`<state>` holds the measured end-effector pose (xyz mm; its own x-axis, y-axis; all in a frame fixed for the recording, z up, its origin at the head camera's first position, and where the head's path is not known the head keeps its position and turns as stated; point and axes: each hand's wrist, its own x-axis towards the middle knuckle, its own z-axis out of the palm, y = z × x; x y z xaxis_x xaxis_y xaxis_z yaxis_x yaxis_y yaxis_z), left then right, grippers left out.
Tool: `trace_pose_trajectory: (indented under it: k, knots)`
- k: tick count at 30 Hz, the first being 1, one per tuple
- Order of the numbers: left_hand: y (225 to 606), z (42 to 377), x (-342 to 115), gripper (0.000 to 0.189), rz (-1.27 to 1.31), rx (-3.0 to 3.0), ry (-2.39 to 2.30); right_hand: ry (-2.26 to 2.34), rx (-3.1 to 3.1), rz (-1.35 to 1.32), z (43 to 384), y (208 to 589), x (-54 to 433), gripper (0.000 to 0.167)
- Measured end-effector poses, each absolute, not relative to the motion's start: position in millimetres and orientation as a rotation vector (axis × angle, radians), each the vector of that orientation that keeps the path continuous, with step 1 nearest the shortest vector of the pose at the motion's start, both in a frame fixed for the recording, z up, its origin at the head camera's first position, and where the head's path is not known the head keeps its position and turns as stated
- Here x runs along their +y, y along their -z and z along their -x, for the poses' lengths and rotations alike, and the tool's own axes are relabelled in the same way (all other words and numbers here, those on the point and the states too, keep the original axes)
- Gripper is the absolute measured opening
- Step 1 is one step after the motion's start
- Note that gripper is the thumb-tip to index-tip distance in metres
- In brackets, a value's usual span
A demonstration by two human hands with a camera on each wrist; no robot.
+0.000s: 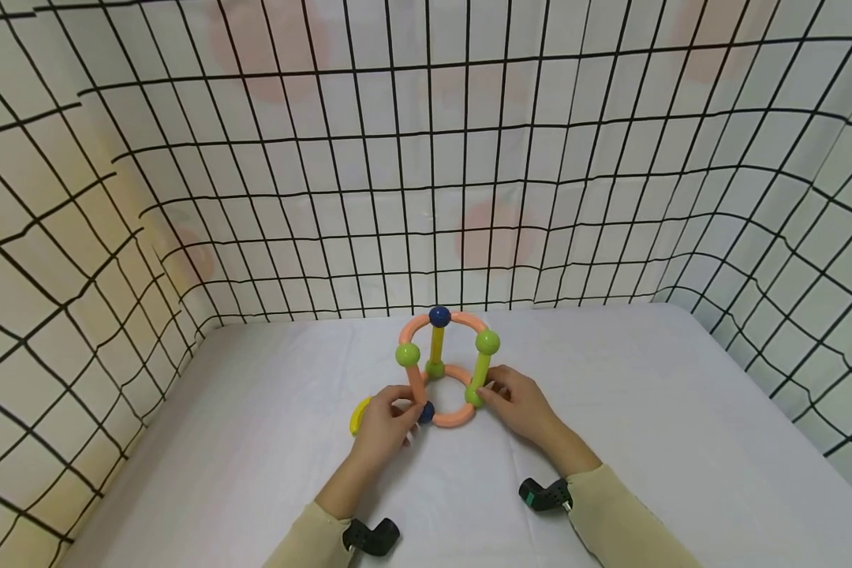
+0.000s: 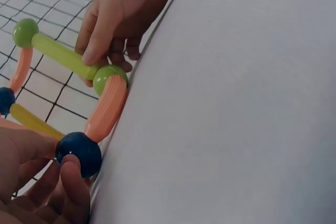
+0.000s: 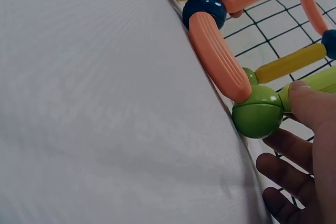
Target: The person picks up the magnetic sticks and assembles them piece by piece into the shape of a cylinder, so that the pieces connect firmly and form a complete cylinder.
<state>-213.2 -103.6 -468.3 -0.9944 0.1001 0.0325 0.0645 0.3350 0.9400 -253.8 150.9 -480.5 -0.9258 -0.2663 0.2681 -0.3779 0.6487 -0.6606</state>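
Note:
A frame of toy sticks joined by balls stands on the white cloth. Its upper curved orange sticks link a left green ball (image 1: 408, 355), a rear blue ball (image 1: 439, 316) and a right green ball (image 1: 487, 342). Three straight sticks rise from the lower curved sticks: orange (image 1: 415, 383), yellow (image 1: 436, 345) and green (image 1: 482, 369). At the lower front left, my left hand (image 1: 386, 422) pinches the lower blue ball (image 2: 79, 154) at the orange upright's foot. My right hand (image 1: 518, 401) pinches the green stick low down, just above the lower green ball (image 3: 257, 112).
A yellow curved piece (image 1: 358, 416) lies on the cloth left of my left hand, partly hidden by it. White walls with a black grid (image 1: 426, 189) enclose the table (image 1: 610, 394) at the back and sides.

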Motion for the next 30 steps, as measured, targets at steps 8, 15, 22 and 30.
trace_pose_trajectory:
  k: [8, 15, 22, 30]
  knots:
    - [472.9, 215.7, -103.8, 0.023, -0.030, 2.520, -1.916, -1.152, -2.656, -0.646, 251.5, 479.5, 151.2, 0.018]
    - [473.6, 216.0, -104.3, 0.024, -0.001, 2.493, -1.930, -1.148, -2.644, -0.673, 249.6, 478.4, 150.5, 0.016]
    - [462.8, 217.4, -106.9, 0.023, 0.067, 2.553, -1.897, -1.162, -2.627, -0.663, 249.9, 480.5, 150.8, 0.012]
    - [440.3, 223.1, -132.6, 0.024, 0.140, 2.610, -1.853, -1.161, -2.627, -0.671, 249.2, 480.4, 151.2, 0.014]
